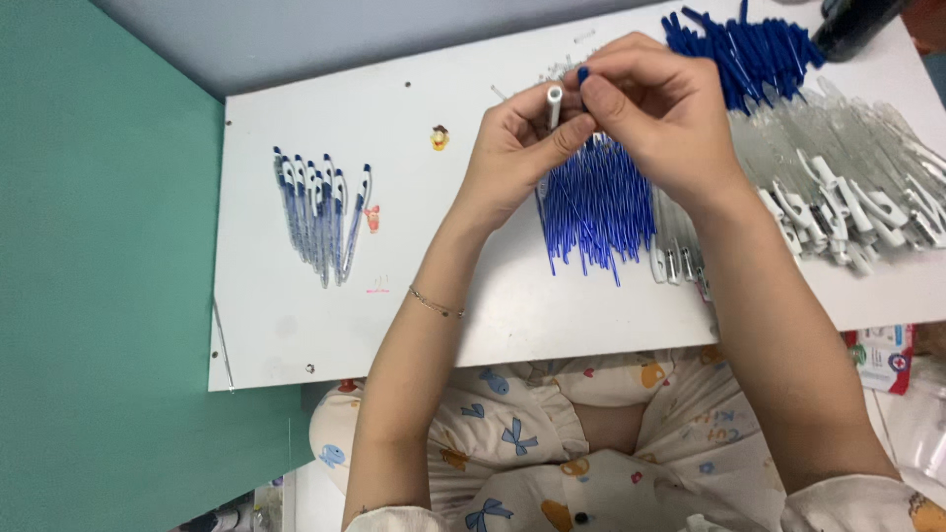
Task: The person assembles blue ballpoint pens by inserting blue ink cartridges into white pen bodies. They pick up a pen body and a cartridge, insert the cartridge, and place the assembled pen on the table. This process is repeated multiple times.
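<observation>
My left hand holds a white pen barrel upright between thumb and fingers. My right hand pinches a small blue pen part right beside the barrel's top end. Both hands hover over a pile of blue ink refills on the white board. A row of several assembled blue-and-white pens lies at the left of the board.
A heap of blue pen parts sits at the far right, with a large pile of clear barrels and white clips below it. A dark object stands at the top right corner. A small packet lies beneath the board's right edge.
</observation>
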